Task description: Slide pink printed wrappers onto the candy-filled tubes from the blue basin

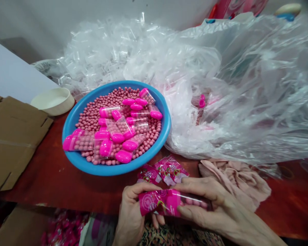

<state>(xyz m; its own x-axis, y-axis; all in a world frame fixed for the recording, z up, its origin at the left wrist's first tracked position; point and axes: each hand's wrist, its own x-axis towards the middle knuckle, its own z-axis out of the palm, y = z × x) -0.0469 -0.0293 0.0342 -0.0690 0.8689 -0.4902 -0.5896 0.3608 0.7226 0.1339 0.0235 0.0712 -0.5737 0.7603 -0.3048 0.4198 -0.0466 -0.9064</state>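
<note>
My left hand (135, 212) and my right hand (207, 205) both grip a pink printed wrapper (160, 203) around a clear tube of pink balls (192, 200). The left fingers curl over the wrapper's printed end, and the right fingers lie across its middle. Just beyond them lies a small heap of similar pink packets (165, 171). Farther off, a blue plastic basin (159, 143) holds many pink candy balls (89, 116) and several clear tubes with bright pink caps (113, 130).
A large clear plastic bag (248, 75) full of loose clear tubes spreads behind the basin. A crumpled pink cloth (236, 181) lies to the right on the red-brown table (53, 184). Flattened cardboard (12, 143) and a white bowl (52, 100) stand left.
</note>
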